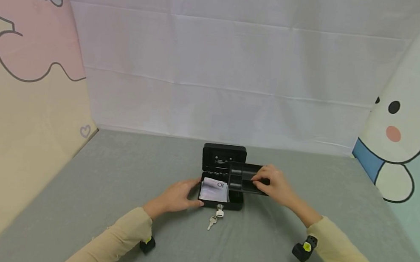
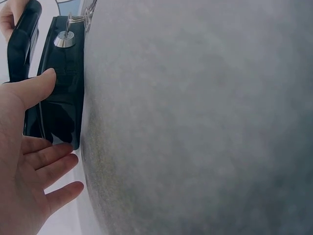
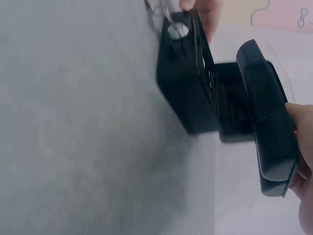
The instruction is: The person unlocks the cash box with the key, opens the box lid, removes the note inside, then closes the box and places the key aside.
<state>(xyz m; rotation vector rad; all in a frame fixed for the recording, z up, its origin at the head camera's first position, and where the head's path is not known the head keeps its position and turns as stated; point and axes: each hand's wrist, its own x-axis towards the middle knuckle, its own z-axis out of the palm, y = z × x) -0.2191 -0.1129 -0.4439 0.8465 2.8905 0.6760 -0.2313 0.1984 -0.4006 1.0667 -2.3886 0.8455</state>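
Note:
A black cash box [image 1: 236, 201] stands with its lid [image 1: 224, 153] raised at the back. Purple-grey banknotes [image 1: 214, 190] lie in its left part. My left hand [image 1: 177, 195] rests against the box's left side, fingers loosely extended and thumb at the front corner, as the left wrist view also shows. With my right hand [image 1: 275, 185] I pinch the right part of a black compartment tray [image 1: 235, 178], which is raised over the box's right half and juts past its side. In the right wrist view the tray [image 3: 268, 112] is tilted and apart from the box.
A key sits in the silver lock [image 2: 64, 39] on the box's front, and a second key [image 1: 212, 222] hangs from it on a ring over the grey tabletop [image 1: 258, 255]. White cloth [image 1: 221, 55] stands behind the table, with cartoon-printed panels at both sides.

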